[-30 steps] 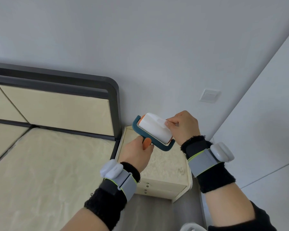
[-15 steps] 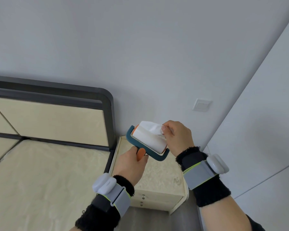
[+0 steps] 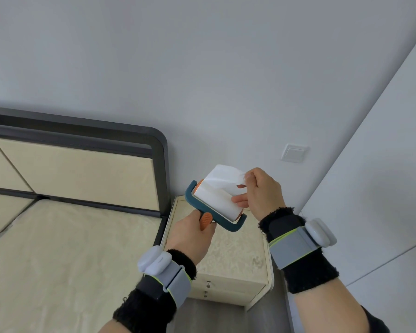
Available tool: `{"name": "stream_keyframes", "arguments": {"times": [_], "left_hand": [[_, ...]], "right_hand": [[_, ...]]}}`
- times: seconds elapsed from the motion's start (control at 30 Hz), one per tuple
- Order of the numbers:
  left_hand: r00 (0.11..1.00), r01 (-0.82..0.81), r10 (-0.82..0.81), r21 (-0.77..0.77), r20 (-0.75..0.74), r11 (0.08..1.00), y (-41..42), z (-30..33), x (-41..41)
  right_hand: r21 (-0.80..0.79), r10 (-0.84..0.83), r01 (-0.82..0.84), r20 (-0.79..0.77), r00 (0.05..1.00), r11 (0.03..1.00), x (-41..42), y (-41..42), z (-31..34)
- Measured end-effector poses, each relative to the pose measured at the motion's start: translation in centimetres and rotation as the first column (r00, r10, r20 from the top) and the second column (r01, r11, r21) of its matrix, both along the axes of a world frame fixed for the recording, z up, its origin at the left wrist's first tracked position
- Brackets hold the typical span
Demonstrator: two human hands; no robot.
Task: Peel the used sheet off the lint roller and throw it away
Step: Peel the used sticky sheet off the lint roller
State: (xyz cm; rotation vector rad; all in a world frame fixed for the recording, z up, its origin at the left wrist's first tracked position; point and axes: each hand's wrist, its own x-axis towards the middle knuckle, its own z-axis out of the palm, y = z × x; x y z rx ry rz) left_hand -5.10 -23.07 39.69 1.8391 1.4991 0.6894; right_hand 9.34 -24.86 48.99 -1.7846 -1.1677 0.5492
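Note:
The lint roller (image 3: pixel 214 205) has a white paper roll in a teal frame with an orange handle. My left hand (image 3: pixel 190 236) is closed around the handle and holds the roller up over the nightstand. A white used sheet (image 3: pixel 222 177) stands lifted off the roll's far side, still attached along the roll. My right hand (image 3: pixel 259 191) pinches the sheet's free corner between thumb and forefinger, its other fingers resting by the roll's right end.
A cream nightstand (image 3: pixel 238 258) with two drawers stands below the hands, against the grey wall. A bed with a cream mattress (image 3: pixel 65 260) and dark-framed headboard (image 3: pixel 159 140) lies to the left. A wall switch (image 3: pixel 294 153) is up right.
My right hand has pulled the sheet's corner up and away from the roll, so a larger flap is lifted. Both hands and the roller have shifted slightly in the view.

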Motion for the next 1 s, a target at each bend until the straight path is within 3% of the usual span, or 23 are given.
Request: {"name": "stream_keyframes", "arguments": {"times": [0.63,0.87,1.0], "left_hand": [[1.000,-0.017,0.017,-0.015,0.018,1.000,-0.1,0.2,0.2],[0.993,-0.072,0.077,-0.054,0.088,0.996,-0.2,-0.5,0.6],[0.985,-0.120,0.135,-0.139,0.109,0.983,-0.2,-1.2,1.0]], "right_hand": [[0.239,-0.213,0.247,-0.160,0.964,0.939,1.7,0.2,0.2],[0.177,-0.304,0.304,-0.029,0.952,0.936,3.5,0.3,-2.5],[0.050,-0.331,0.328,0.089,0.939,0.943,5.0,0.1,-5.1]]}}
